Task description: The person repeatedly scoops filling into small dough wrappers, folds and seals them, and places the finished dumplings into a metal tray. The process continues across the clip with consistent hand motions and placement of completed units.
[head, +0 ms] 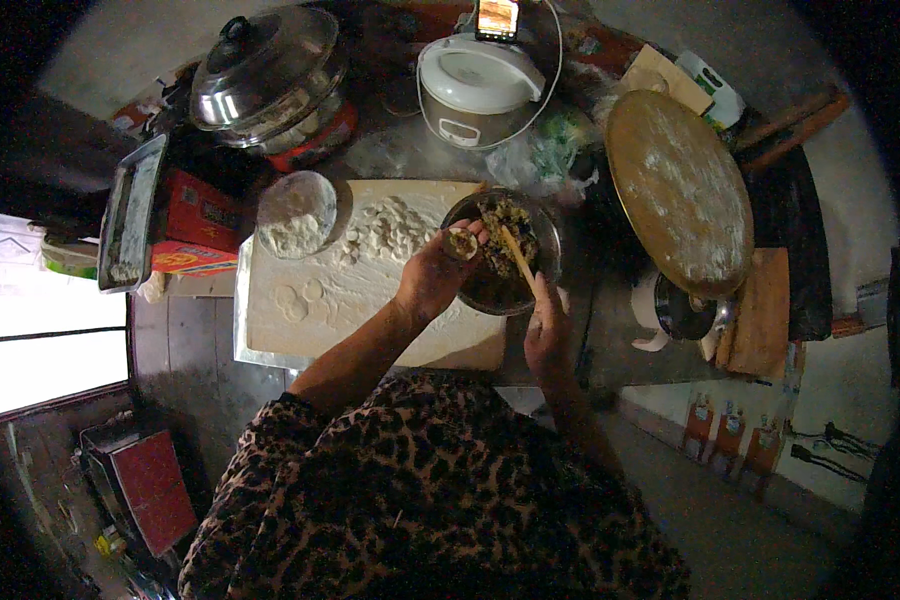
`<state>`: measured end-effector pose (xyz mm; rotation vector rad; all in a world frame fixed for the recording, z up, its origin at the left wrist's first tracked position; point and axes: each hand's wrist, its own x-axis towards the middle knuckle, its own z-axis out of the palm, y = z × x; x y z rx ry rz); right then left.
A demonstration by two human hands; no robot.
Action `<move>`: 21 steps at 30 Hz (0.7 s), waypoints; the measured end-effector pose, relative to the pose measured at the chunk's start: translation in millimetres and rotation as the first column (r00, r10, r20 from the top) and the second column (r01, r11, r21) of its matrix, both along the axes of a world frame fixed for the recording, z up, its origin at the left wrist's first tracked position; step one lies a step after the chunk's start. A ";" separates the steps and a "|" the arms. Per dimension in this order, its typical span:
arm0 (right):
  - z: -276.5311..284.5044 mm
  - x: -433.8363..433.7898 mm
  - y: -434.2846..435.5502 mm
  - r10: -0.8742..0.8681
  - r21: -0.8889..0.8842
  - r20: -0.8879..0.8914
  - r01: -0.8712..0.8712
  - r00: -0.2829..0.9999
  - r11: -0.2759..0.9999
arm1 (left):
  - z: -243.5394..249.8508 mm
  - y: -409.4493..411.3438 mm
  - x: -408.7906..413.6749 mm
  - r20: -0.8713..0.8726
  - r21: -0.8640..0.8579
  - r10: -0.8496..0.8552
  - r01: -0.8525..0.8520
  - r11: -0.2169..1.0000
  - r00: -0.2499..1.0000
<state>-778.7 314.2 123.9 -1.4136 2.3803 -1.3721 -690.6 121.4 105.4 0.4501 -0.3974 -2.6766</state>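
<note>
A round dough wrapper (pixel 460 244) with a little filling on it rests in my left hand (pixel 436 274), held over the left rim of a metal bowl (pixel 495 301). Inside that bowl lies a chopped filling (pixel 526 234). My right hand (pixel 547 326) grips a pale wooden stick or spatula (pixel 520 259), whose far end is in the filling. Left of the bowl, several small dough pieces (pixel 390 225) are heaped on a floured wooden board (pixel 360 330). A few flat dough wrappers (pixel 297 300) lie near the board's left side, some overlapping.
A bowl of flour (pixel 298 232) stands at the board's upper left. Behind are a lidded metal steamer (pixel 270 75) and a rice cooker (pixel 480 82) with a lit phone (pixel 496 19) above it. A floured round tray (pixel 682 195) is at right, a red box (pixel 195 225) at left.
</note>
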 end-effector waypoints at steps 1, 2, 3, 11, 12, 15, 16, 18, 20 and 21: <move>6.4 0.5 -2.7 0.048 -0.016 0.008 -0.048 0.999 0.999 | -0.2 0.3 1.6 -0.025 0.021 -0.014 0.015 1.000 1.000; 13.8 0.1 -6.7 0.096 -0.032 0.016 -0.095 0.995 0.995 | -0.4 -0.4 3.5 -0.007 0.023 -0.021 0.021 1.000 1.000; 22.8 -0.5 -9.3 0.139 -0.046 0.017 -0.139 0.990 0.989 | 1.2 -1.5 3.6 0.006 0.027 -0.031 0.031 0.999 1.000; 26.0 -3.2 -12.7 0.153 0.029 -0.073 -0.151 0.986 0.988 | 26.4 0.3 2.7 -0.001 0.041 -0.120 0.120 0.992 0.993; 25.2 -2.9 -12.5 0.156 0.072 -0.096 -0.150 0.983 0.986 | 29.3 1.2 2.9 0.012 0.054 -0.117 0.116 0.992 0.993; 29.3 -0.9 -10.8 0.187 0.149 -0.073 -0.175 0.980 0.973 | 29.6 1.1 5.0 0.026 0.072 -0.119 0.117 0.991 0.993; 31.1 -1.7 -11.4 0.194 0.163 -0.128 -0.172 0.973 0.972 | 29.0 0.4 6.0 0.027 0.074 -0.120 0.118 0.990 0.992; 34.1 -5.5 -12.5 0.208 0.189 -0.239 -0.165 0.949 0.968 | 22.3 -1.1 7.5 0.041 0.051 -0.117 0.114 0.992 0.992; 26.2 -10.1 -11.4 0.185 0.016 -0.122 -0.184 0.975 0.983 | 13.0 -4.1 8.0 0.037 0.042 -0.111 0.109 0.993 0.993; 26.0 -10.5 -12.7 0.180 -0.071 -0.059 -0.184 0.982 0.980 | 11.8 -6.6 7.7 0.028 0.045 -0.107 0.106 0.993 0.994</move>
